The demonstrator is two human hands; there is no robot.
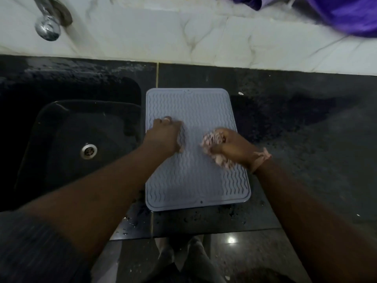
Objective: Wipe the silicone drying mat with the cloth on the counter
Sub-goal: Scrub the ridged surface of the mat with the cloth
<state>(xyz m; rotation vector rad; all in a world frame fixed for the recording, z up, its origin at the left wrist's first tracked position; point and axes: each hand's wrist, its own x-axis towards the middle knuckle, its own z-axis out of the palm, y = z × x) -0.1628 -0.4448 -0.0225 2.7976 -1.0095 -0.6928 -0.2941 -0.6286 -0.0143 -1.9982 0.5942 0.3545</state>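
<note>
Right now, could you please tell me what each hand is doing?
Left hand: open, pressing flat on the mat.
Right hand: closed, gripping the bunched pink cloth on the mat.

Single view: head camera, worn by person, aimed steeply down over counter (306,139) front edge. Wide-angle lens; straight edges bow near frame borders. Close range: both forearms enter from bottom corners, mat (195,180) at centre. Sink (61,127) fills left side, wall along top, floor visible below counter front edge.
</note>
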